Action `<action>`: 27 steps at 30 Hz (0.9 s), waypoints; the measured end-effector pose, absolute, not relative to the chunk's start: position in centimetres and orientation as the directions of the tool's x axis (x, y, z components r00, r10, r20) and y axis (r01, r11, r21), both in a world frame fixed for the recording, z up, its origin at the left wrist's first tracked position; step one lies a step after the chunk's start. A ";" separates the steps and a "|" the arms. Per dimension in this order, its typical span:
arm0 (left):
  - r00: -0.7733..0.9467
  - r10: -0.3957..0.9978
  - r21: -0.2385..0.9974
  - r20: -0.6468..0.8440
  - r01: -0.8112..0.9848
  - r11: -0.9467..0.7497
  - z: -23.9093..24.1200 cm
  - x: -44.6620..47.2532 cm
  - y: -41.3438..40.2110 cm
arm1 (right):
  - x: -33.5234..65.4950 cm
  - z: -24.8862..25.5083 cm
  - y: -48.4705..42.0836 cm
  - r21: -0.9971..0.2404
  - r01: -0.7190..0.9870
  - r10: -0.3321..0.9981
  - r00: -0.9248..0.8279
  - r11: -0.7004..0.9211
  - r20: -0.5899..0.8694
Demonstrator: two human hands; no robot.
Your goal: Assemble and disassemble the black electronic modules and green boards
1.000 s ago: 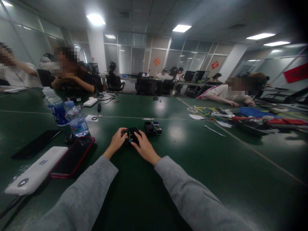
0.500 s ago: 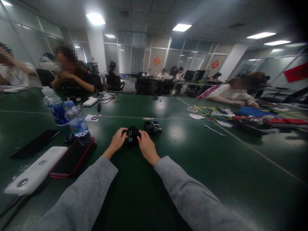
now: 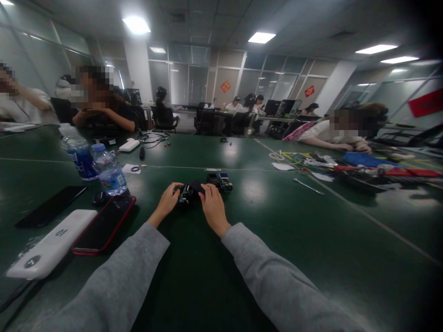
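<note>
Both my hands meet at a small black electronic module [image 3: 191, 190] with a green circuit board, resting on the green table [image 3: 263, 216]. My left hand [image 3: 168, 199] grips its left side with curled fingers. My right hand [image 3: 212, 204] pinches the module's black top from the right. A second small black module [image 3: 220, 180] with a blue part lies just behind, apart from my fingers. Grey sleeves cover both my forearms.
At my left lie a red-cased phone [image 3: 104, 223], a white power bank [image 3: 51, 249], a black phone [image 3: 51, 206] and two water bottles [image 3: 104, 168]. A metal tool [image 3: 308, 186] and coloured cables [image 3: 346, 163] lie at right. Other people sit around the table.
The black top of the module has tilted back and lifted under my right fingers, showing more of the green board. My left hand has stayed at the module's left side.
</note>
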State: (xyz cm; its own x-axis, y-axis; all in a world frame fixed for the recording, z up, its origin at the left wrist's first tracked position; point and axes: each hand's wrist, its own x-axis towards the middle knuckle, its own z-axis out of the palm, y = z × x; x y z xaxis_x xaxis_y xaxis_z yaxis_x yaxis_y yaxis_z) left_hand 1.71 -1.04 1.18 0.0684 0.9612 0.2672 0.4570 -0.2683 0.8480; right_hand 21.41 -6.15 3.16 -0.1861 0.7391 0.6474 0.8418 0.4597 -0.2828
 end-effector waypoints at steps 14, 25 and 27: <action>0.067 0.961 0.848 0.270 0.456 -0.270 1.0 1.7 -0.8 | 21.7 2.9 -5.8 -0.268 0.826 0.683 -0.179 0.495 0.708; 0.073 0.968 0.867 0.241 0.433 -0.249 0.7 1.5 -0.6 | 21.7 3.0 -5.8 -0.270 0.818 0.678 -0.187 0.509 0.711; 0.070 0.970 0.873 0.232 0.424 -0.239 0.8 1.5 -0.6 | 21.7 3.0 -5.8 -0.285 0.810 0.684 -0.185 0.513 0.706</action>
